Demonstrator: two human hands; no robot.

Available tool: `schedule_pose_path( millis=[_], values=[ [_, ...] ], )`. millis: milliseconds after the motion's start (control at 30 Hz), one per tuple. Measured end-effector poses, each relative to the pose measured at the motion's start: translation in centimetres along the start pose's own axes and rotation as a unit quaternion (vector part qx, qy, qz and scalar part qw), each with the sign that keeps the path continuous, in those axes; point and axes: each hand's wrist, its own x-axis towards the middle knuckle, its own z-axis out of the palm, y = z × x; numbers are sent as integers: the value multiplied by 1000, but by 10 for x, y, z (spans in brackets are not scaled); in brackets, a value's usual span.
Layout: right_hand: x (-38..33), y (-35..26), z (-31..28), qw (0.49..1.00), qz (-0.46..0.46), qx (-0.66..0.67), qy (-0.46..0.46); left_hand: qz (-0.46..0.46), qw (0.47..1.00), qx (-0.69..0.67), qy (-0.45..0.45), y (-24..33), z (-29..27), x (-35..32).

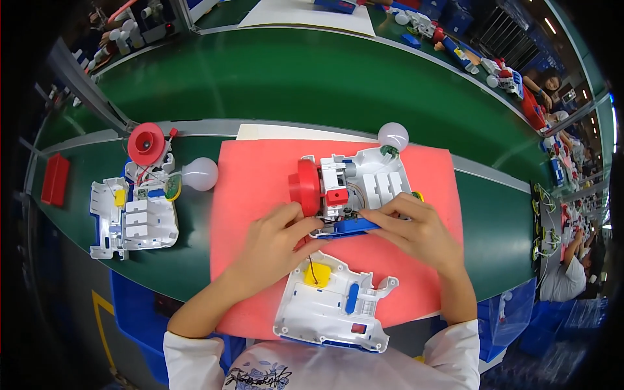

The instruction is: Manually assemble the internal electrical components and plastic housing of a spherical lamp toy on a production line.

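An opened toy-like assembly with a white plastic housing (390, 166) lies on a pink foam mat (247, 169). A red round part (305, 185), a small red block (337, 197) and a pale bulb-shaped globe (392, 136) are attached to it. My left hand (276, 237) is closed at its near left corner, by the thin wires. My right hand (416, 229) pinches around the blue strip (354, 226) along its near edge. Exactly what lies between the fingertips is partly hidden. Nearer me rests a loose white shell half (331, 305) with a yellow square piece (317, 274), joined by a wire.
On the green bench at left sits another opened white assembly (140, 218) with a red disc (147, 144) and a globe (200, 174). Beyond is a red tray (55, 179). A green conveyor belt (292, 81) runs behind a metal rail. Blue bins (133, 318) stand below the bench.
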Motion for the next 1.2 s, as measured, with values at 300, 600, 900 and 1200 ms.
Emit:
schedule_pose_path(
  millis=[300,600,900,1200],
  values=[
    [10,5,-5,998,-17,-6,-65,-6,997,-82,-4,-11,12,-2],
    [15,-5,-10,993,-12,-66,-97,7,995,-103,15,-13,16,-4],
    [10,1,-6,997,16,15,-70,20,993,-115,23,-14,21,-8],
    [11,4,-4,997,-5,14,-80,16,994,-107,-13,-13,14,-6]
  ],
)
